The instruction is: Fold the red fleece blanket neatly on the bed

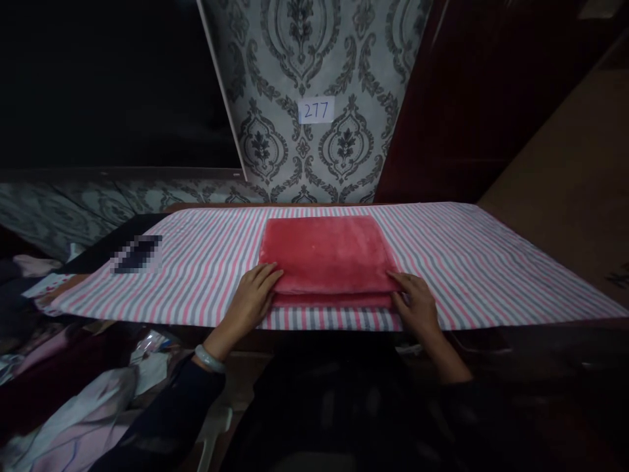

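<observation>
A folded red plush cloth [327,252] lies flat on a striped sheet [206,262] of pink, grey and white. Its near side shows two layers, the lower one sticking out a little below the upper. At the near left corner, my left hand [253,295] has its fingers over the edge; its thumb is hidden. My right hand [417,305] grips the near right corner, fingers on top and thumb lower down at the edge. A pale bangle [209,360] circles my left wrist.
Behind the table stands a patterned wall with a paper label [316,110] reading 277. A large dark screen [113,85] is at the left, a dark red panel [457,98] at the right. Clothes [83,419] are heaped at the lower left.
</observation>
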`<state>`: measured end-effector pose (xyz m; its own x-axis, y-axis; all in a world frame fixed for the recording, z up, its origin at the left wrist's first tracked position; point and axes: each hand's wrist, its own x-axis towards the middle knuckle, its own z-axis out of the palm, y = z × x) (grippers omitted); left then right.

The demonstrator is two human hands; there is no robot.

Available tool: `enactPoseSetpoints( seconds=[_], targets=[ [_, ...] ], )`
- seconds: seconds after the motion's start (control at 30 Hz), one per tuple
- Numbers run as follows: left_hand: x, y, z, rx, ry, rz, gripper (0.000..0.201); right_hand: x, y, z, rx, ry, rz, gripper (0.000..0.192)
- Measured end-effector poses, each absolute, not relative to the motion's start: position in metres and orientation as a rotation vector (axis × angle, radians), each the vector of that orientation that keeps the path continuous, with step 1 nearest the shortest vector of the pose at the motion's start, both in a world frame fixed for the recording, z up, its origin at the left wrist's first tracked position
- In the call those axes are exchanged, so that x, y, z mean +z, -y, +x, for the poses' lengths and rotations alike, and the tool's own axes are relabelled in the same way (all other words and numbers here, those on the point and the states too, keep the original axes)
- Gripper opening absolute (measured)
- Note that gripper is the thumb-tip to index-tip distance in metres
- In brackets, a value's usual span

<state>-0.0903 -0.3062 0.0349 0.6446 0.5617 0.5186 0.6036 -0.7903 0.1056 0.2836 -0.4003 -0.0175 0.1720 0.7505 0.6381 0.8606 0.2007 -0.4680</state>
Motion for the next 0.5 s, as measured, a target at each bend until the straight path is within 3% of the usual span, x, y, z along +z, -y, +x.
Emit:
enactPoseSetpoints(
  seconds=[0.27,0.37,0.5],
  targets=[
    [-0.002,0.308,-0.107,-1.119,1.014,-2.755,0.035,-0.033,0.417,0.295,-0.175,1.641,-1.523,0.035],
    [0.032,0.308,-0.113,-1.234,1.296,-2.865,0.037,-0.012,0.418,0.300,-0.163,1.588,-1.512,0.038],
    [0.110,0.277,-0.083,-1.345,1.518,-2.732,0.056,0.061,0.372,0.284,-0.173,1.481,-1.479,0.045]
  ],
)
